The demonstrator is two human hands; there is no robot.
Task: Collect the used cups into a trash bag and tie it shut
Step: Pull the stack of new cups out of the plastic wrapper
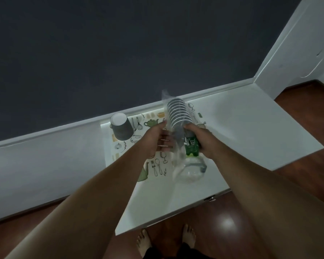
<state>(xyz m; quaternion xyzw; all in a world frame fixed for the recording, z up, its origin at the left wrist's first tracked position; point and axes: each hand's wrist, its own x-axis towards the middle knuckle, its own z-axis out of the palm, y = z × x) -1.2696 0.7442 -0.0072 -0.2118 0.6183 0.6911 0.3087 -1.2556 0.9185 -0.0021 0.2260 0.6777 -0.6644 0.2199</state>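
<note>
Standing at a white table [241, 128], the person has both hands up over the printed mat [120, 161]. Right hand [196, 139] is wrapped around a stack of nested cups [178, 114] inside a clear trash bag [187, 171], which sags down onto the table just under that hand, close to the mat's edge. Left hand [157, 139] has its fingers straight, flat against the bag's side. One loose gray cup [121, 128] sits upside down left of the left hand, by the wall edge. Lots of bare tabletop off to the right of the right hand; near edge is right by the feet.
</note>
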